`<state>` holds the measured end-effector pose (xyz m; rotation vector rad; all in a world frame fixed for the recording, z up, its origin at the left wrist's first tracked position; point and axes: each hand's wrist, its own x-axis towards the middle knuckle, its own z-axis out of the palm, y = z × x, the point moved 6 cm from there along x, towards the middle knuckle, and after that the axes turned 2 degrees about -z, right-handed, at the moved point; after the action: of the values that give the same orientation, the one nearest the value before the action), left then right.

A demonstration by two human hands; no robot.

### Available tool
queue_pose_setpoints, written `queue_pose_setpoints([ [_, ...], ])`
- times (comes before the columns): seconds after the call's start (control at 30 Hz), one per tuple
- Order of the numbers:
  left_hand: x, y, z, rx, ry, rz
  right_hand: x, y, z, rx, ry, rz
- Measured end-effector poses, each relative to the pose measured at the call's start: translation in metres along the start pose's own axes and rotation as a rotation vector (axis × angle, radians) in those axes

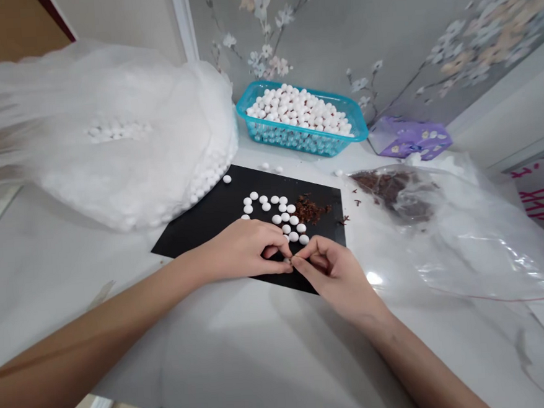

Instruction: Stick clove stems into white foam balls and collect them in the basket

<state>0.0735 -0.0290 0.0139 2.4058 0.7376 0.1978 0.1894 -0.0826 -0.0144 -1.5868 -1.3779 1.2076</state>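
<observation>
My left hand (250, 249) is closed in a pinch, thumb and forefinger on a small white ball (287, 261) that is mostly hidden. Against it come the pinched fingertips of my right hand (336, 269); whatever tiny thing they hold is too small to name. Both hands meet over the front part of a black sheet (198, 216). Several loose white balls (277, 219) lie on the sheet just beyond my fingers. Beside them is a small heap of brown bits (310, 210), some of them fork-shaped.
At the left a big translucent bag (121, 115) bulges with white balls. A turquoise basket (302, 133) heaped with brown-flecked white balls stands at the back, near a purple packet (411, 137). Right of the sheet, a clear plastic bag (465, 240) holds more brown bits on the white table (282, 352).
</observation>
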Motion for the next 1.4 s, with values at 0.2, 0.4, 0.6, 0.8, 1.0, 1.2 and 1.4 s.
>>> queue_pose_setpoints([
  [0.2,0.001,-0.002,0.002,-0.026,0.0,0.001,0.001,0.003,-0.002,0.018,-0.043,0.076],
  [0.4,0.001,-0.005,0.003,-0.056,0.0,-0.003,0.002,0.003,-0.002,-0.019,-0.018,0.063],
  [0.6,0.001,-0.004,0.002,-0.038,-0.008,-0.001,0.0,0.002,-0.002,-0.038,-0.03,0.039],
  [0.8,0.0,-0.001,0.0,-0.014,-0.003,-0.008,0.013,0.001,-0.031,-0.205,0.063,-0.078],
  [1.0,-0.002,0.0,-0.001,0.06,0.029,0.012,0.023,-0.001,-0.05,-0.749,0.313,-0.361],
  [1.2,-0.007,0.008,-0.001,0.295,0.137,0.173,0.022,0.001,-0.049,-0.808,0.325,-0.403],
  [1.4,-0.008,0.008,-0.001,0.364,0.205,0.231,0.023,0.001,-0.053,-0.756,0.36,-0.409],
])
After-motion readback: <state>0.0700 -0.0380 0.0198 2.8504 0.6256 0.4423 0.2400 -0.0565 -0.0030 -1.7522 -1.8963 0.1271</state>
